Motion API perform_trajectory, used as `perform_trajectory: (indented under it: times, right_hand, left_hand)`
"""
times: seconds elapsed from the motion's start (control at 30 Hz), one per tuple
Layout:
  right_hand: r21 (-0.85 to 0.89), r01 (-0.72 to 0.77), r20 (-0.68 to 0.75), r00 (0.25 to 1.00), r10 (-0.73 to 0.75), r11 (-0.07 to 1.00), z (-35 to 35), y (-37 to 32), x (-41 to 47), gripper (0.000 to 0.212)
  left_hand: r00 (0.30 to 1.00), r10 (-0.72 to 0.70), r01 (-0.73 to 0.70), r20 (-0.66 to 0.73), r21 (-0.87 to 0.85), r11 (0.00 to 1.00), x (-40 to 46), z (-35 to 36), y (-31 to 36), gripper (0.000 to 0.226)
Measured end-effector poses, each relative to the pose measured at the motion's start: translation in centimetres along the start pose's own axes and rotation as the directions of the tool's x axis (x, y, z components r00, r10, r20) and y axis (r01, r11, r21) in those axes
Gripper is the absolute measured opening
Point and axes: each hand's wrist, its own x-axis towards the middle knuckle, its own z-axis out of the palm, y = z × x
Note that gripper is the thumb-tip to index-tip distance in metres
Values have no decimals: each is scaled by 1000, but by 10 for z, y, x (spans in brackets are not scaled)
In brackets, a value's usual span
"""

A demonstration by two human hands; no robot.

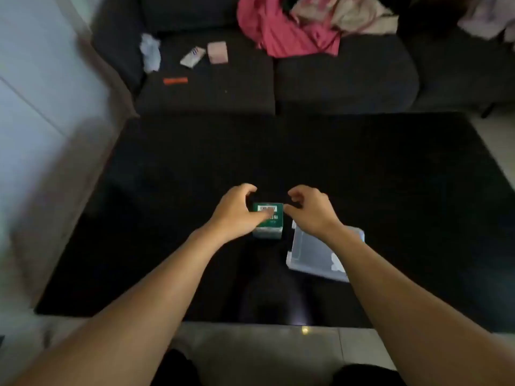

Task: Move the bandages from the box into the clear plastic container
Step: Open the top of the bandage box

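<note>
My left hand (237, 210) curls half-closed around the small green cardboard box (269, 220) with white lettering, thumb laid across its front and fingers arched over its far left corner, while my right hand (308, 211) hovers just beside its right edge, fingers loosely bent and gripping nothing. The box stands upright on the glossy black table (362, 168). The clear plastic container (312, 256), rectangular and open-topped, sits just to its right, under my right wrist.
</note>
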Motion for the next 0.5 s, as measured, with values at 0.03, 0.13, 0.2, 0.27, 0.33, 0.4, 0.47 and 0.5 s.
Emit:
perform_trajectory:
  times: [0.03, 0.13, 0.2, 0.27, 0.33, 0.4, 0.47, 0.5]
  right_hand:
    - [-49, 44, 6, 999, -44, 998, 21, 20, 7, 51]
    - [-185, 161, 43, 987, -155, 969, 52, 52, 24, 57]
    - [-195, 210, -15, 976, -217, 958, 65, 62, 33, 56]
    - [-222, 245, -95, 958, -271, 944, 76, 68, 39, 51]
    - [-237, 289, -165, 929, -332, 927, 84, 68, 41, 45]
    - [-219, 316, -218, 906, -362, 923, 92, 63, 45, 40]
    - [-225, 291, -222, 914, -340, 930, 102, 57, 49, 40]
    - [-262, 287, -219, 912, -346, 921, 108, 52, 49, 42]
  left_hand:
    - [999, 25, -26, 29, 31, 999, 12, 26, -19, 92]
    - [986, 108, -131, 130, 182, 974, 44, 64, -61, 121]
    - [973, 205, -221, 106, 169, 960, 62, 78, -79, 115]
    - [943, 328, -332, 50, 131, 934, 77, 85, -92, 97]
    - [930, 366, -368, 37, 100, 925, 84, 85, -98, 89]
    - [916, 399, -401, 35, 75, 913, 90, 82, -102, 86]
    - [915, 401, -403, 32, 83, 911, 90, 79, -111, 86]
    - [913, 407, -407, 24, 96, 908, 87, 77, -115, 87]
